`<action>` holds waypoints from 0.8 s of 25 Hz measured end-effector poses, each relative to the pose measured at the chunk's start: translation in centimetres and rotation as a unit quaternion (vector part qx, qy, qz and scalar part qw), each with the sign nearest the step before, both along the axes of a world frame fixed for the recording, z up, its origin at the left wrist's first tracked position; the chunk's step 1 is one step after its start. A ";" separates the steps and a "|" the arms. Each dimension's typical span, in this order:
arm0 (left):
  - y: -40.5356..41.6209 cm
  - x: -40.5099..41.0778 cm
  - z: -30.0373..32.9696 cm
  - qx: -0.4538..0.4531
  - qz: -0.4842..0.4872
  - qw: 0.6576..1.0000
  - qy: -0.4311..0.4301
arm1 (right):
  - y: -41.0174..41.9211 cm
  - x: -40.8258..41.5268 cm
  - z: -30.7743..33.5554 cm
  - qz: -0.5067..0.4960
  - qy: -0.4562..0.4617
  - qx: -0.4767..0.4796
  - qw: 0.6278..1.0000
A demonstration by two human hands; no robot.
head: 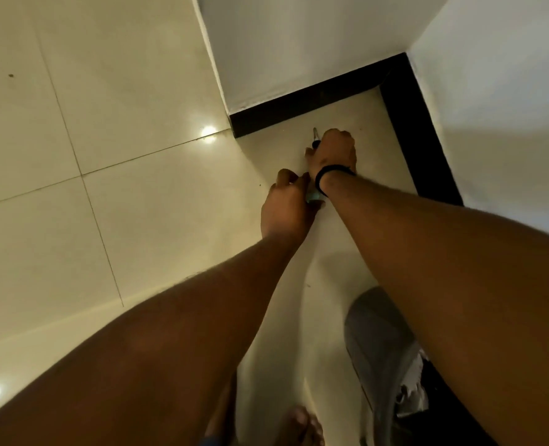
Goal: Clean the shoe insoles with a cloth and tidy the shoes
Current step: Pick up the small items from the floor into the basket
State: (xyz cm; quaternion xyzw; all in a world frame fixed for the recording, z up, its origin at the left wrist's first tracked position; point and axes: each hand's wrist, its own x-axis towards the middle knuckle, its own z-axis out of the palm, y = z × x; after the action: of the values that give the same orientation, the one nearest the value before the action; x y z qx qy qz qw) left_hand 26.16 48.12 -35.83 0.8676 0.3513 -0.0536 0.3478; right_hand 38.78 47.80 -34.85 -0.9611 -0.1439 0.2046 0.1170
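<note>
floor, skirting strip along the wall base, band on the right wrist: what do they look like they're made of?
Floor: probably glazed ceramic or polished stone tile; cream, glossy, with thin grout lines and mirrored lamp spots.
Skirting strip: dark, nearly black, flat and smooth; tile, stone or painted wood, not settled from here.
Band on the right wrist: thin, black, matte, snug; likely elastic or rubber.
</note>
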 end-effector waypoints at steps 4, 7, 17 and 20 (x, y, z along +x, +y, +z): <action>1.3 0.5 -2.3 0.041 -0.053 0.998 -0.008 | 1.7 1.6 -2.1 -0.048 -0.020 0.004 0.999; 1.5 -0.1 -1.9 -0.001 -0.019 1.000 -0.008 | 1.7 2.1 -1.7 -0.056 0.013 -0.017 0.998; -1.1 -5.9 22.7 -0.061 0.187 0.980 0.014 | -5.3 -6.8 22.8 -0.254 0.091 0.147 0.952; -5.3 -8.0 35.2 -0.101 0.149 0.984 -0.019 | -11.5 -11.4 35.9 -0.326 0.081 0.154 0.929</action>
State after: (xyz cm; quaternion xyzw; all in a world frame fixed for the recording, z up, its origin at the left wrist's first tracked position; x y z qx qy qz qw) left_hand 18.15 42.79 -0.60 0.7670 0.4625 -0.0202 0.4444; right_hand 27.33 36.34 1.02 -0.9052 0.1578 0.2078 0.3355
